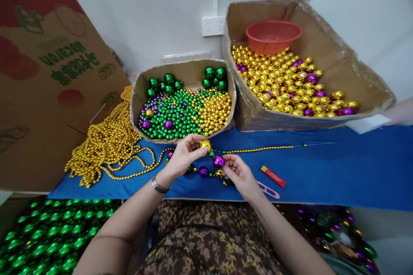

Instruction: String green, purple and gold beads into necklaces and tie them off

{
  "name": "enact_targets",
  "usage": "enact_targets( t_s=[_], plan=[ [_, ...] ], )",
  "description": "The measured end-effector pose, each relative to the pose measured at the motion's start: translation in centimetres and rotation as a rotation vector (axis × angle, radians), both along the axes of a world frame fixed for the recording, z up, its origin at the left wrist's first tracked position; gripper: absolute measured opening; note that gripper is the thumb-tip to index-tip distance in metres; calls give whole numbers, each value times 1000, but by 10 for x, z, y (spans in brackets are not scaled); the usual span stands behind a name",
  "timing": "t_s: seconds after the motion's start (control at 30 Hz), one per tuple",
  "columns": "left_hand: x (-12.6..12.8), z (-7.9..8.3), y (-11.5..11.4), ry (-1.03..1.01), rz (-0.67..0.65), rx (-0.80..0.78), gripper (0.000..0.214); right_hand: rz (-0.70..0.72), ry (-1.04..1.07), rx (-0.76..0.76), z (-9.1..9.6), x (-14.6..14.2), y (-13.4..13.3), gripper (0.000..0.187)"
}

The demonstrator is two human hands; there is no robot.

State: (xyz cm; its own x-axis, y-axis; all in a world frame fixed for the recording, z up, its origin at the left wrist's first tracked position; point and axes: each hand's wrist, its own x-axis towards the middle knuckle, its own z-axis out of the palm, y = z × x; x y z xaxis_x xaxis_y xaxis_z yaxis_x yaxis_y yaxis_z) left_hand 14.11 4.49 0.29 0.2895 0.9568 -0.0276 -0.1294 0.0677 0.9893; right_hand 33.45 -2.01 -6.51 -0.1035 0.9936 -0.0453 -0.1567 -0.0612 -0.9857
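My left hand [187, 154] pinches a large shiny gold bead [205, 144] between thumb and fingers, just in front of the smaller box. Beside it, my right hand [238, 173] closes its fingertips on a large purple bead [218, 161]. A small green bead [211, 154] sits between the two. Below my hands lies a strung length of purple, green and gold beads, with a purple bead [203, 171] in it; part is hidden by my left hand. A chain of small gold beads [261, 150] stretches right along the blue cloth and ends in a thin needle or wire [318, 143].
A cardboard box [137, 75] holds green, purple and gold beads. The larger carton [364, 77] has gold and purple balls and a red basin [273, 36]. Gold bead chains [108, 142] are heaped left. A red-yellow cutter or lighter [273, 176] and pink tool [269, 190] lie right.
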Motion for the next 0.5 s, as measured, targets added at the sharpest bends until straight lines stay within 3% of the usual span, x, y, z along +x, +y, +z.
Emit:
enact_targets(
  t_s=[0.13,0.27,0.4,0.5],
  plan=[
    [-3,6,3,-4,-62,41,37,-5,81,-35,5,2,1,31],
    [-10,12,17,-11,12,70,36,-18,94,-41,8,6,0,33],
    [-34,16,62,222,233,245,30,-45,132,-57,10,11,-1,35],
    [-60,21,112,585,435,434,25,-74,162,-72,15,13,-1,38]
  ],
)
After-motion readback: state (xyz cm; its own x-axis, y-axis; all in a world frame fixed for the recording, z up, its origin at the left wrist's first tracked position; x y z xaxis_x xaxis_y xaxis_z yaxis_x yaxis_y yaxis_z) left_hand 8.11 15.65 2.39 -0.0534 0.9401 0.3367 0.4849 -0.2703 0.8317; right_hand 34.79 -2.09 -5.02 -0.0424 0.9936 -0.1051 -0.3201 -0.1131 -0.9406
